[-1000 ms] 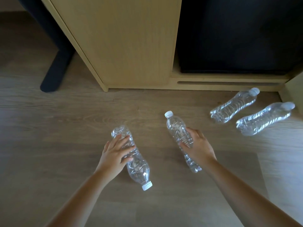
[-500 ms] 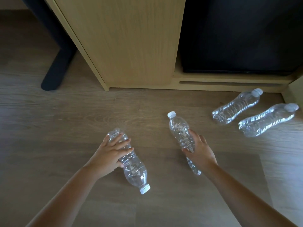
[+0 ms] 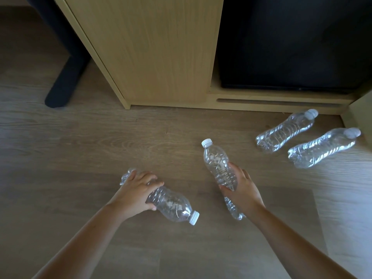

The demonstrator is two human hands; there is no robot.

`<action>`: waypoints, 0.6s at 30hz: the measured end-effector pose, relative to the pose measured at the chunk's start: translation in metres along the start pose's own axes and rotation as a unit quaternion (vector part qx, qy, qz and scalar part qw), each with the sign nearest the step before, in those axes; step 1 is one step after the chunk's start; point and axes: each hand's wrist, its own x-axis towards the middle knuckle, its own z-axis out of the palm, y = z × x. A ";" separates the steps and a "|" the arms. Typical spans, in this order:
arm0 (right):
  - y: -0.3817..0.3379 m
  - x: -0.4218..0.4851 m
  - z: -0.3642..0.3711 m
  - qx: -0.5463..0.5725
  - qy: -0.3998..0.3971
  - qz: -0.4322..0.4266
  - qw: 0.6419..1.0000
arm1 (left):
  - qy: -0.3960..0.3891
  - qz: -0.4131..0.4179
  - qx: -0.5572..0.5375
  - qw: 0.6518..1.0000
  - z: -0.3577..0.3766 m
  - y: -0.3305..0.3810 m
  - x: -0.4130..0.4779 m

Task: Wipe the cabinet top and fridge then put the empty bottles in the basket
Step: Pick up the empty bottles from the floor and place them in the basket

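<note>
Several clear empty plastic bottles with white caps lie on the wooden floor. My left hand (image 3: pixel 135 193) grips the left bottle (image 3: pixel 173 204) round its lower half, cap pointing toward me and to the right. My right hand (image 3: pixel 242 191) grips the middle bottle (image 3: pixel 216 162) round its waist, cap pointing away. Two more bottles, one (image 3: pixel 284 130) nearer the cabinet and one (image 3: pixel 322 148) to its right, lie side by side untouched. No basket is in view.
A light wooden cabinet (image 3: pixel 157 49) stands ahead with a black fridge (image 3: pixel 291 41) in its right bay. A dark furniture leg and foot (image 3: pixel 62 85) rest on the floor at the left. A pale panel edge (image 3: pixel 360 115) closes the far right.
Both hands went from resting on their bottles to gripping them. The left bottle has swung so its cap points more to the right; the right bottle has tilted up slightly.
</note>
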 end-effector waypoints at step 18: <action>0.002 -0.006 -0.072 0.135 0.074 -0.018 0.988 | 0.186 -0.232 -0.234 0.926 -0.016 0.057 0.003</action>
